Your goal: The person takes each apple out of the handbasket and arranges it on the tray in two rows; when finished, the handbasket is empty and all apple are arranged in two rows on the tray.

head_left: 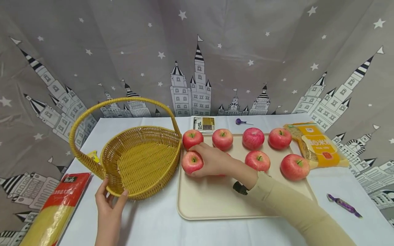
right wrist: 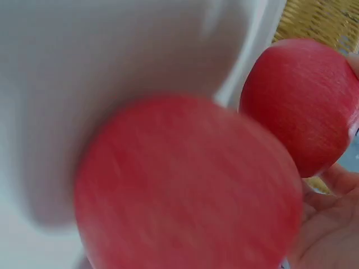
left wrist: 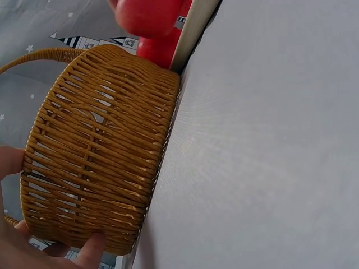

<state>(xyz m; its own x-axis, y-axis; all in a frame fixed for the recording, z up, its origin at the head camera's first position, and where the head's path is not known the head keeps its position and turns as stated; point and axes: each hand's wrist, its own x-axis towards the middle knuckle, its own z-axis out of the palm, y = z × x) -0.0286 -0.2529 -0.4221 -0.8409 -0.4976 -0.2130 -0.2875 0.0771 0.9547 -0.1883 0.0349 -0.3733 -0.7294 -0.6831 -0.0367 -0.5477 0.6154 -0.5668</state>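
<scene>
With fingers and thumb at the near left rim, my left hand (head_left: 109,212) holds a yellow wicker basket (head_left: 147,160) that has a tall arched handle. In the left wrist view the fingers lie against the basket's woven side (left wrist: 95,151). My right hand (head_left: 212,159) grips a red apple (head_left: 191,162) at the left edge of the beige tray (head_left: 221,208). The gripped apple (right wrist: 300,106) shows between thumb and fingers in the right wrist view. Another apple (right wrist: 188,185) fills the foreground there, mostly hidden under my right arm in the head view.
More apples (head_left: 253,138) stand on the tray. Left of the basket lies a red-and-yellow noodle packet (head_left: 58,208); an orange food bag (head_left: 320,145) lies right of the tray. A small packet (head_left: 204,124), a lollipop (head_left: 238,121) and a purple wrapped candy (head_left: 344,205) lie around it.
</scene>
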